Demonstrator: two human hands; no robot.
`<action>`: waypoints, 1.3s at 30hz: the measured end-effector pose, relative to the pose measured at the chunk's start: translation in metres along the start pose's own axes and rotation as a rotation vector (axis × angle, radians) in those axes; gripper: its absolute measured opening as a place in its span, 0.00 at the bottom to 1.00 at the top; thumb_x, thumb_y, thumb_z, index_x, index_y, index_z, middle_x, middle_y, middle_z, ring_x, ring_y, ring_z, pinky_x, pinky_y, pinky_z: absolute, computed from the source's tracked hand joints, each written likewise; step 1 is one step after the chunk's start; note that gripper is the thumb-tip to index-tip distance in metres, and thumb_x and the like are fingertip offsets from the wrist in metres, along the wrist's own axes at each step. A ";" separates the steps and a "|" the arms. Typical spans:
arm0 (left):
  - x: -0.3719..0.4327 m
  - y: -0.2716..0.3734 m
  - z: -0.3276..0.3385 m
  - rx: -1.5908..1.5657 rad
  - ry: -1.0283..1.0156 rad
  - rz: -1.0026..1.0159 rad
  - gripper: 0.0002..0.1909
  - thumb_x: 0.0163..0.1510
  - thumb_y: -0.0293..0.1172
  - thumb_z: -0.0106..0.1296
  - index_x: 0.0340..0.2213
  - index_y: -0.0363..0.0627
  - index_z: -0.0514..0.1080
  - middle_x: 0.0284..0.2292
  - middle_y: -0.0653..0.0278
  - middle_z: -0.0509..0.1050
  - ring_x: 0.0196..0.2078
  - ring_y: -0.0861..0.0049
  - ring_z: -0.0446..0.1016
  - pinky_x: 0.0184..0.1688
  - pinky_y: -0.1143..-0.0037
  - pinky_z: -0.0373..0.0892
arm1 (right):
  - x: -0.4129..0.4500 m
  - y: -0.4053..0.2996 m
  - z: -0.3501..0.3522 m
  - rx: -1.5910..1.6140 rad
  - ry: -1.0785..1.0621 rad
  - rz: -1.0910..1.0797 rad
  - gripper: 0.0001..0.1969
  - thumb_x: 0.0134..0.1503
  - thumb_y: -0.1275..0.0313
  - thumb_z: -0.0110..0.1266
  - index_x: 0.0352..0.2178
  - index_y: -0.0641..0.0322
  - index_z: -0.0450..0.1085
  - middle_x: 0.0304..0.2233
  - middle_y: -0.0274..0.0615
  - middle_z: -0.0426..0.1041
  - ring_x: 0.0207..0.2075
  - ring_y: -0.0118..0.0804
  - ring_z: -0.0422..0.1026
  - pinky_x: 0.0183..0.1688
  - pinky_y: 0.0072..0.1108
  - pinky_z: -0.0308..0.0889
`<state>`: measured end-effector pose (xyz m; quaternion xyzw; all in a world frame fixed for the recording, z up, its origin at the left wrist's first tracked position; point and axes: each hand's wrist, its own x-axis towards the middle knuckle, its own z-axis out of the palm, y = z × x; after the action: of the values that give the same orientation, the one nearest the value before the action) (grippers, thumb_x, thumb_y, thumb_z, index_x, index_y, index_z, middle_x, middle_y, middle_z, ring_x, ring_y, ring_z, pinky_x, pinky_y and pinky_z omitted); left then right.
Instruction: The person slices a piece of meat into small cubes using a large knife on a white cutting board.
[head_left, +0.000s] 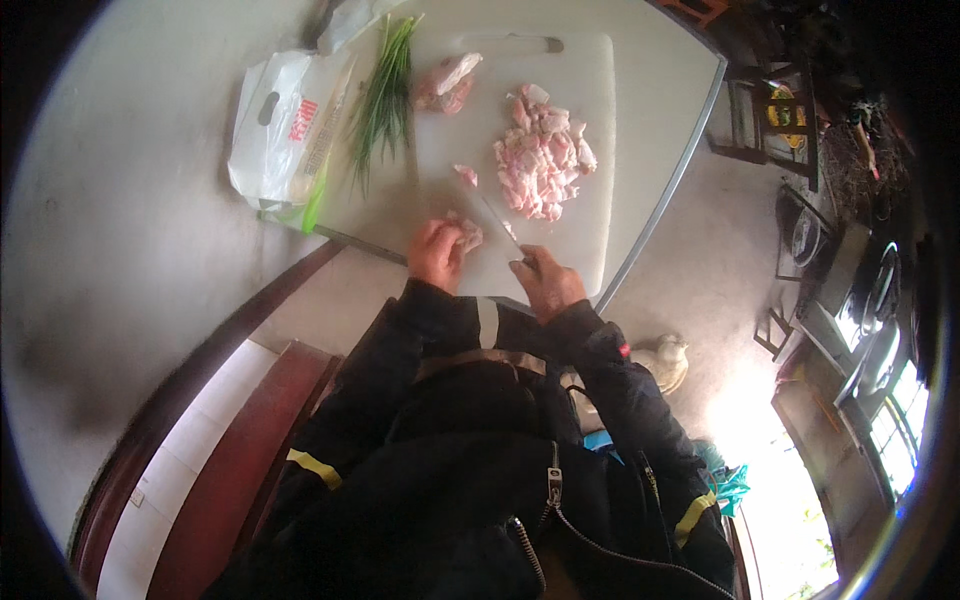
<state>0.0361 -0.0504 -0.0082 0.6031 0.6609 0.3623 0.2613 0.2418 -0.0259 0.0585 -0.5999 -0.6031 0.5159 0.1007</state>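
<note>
My right hand (551, 281) grips a knife (501, 223) whose thin blade slants away over a white plastic cutting board (480, 274). Close by on its left, my left hand (436, 253) presses a piece of raw meat (468, 235) near the board's front edge. One small meat piece (466, 175) lies beyond the knife tip. A heap of chopped raw meat (544, 154) covers the board's right half. Farther back on the left sits a larger uncut chunk of raw meat (447, 84). The knife's handle is mostly hidden in my fingers.
Left of the board lie a bunch of green scallions or chives (386, 90) and a white plastic bag (274, 135) bearing writing. The table has a metal-trimmed edge (664, 184) on the right. A pale sack (664, 364) stands on the floor at right, and a wall rises on the left.
</note>
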 end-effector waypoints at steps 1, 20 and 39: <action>0.002 0.011 -0.003 0.032 -0.012 0.023 0.10 0.45 0.14 0.52 0.31 0.41 0.72 0.34 0.54 0.72 0.38 0.58 0.74 0.40 0.68 0.72 | -0.006 -0.006 -0.011 0.002 -0.040 0.007 0.19 0.58 0.56 0.53 0.43 0.58 0.66 0.33 0.51 0.77 0.34 0.59 0.75 0.37 0.40 0.70; 0.001 0.008 0.003 -0.072 -0.066 -0.104 0.08 0.49 0.20 0.53 0.34 0.41 0.74 0.35 0.53 0.74 0.37 0.59 0.74 0.38 0.69 0.71 | 0.021 -0.035 0.017 -0.158 -0.181 0.063 0.20 0.58 0.52 0.50 0.43 0.54 0.65 0.29 0.54 0.76 0.32 0.61 0.74 0.36 0.44 0.69; 0.001 0.009 -0.004 0.134 -0.031 -0.035 0.08 0.46 0.21 0.53 0.32 0.39 0.72 0.35 0.52 0.72 0.36 0.51 0.72 0.37 0.65 0.69 | -0.029 0.009 0.017 -0.107 -0.097 0.025 0.20 0.58 0.53 0.51 0.44 0.56 0.65 0.28 0.55 0.75 0.32 0.62 0.74 0.35 0.45 0.69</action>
<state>0.0379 -0.0496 0.0015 0.6131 0.6899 0.3034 0.2368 0.2420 -0.0611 0.0590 -0.5863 -0.6264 0.5127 0.0323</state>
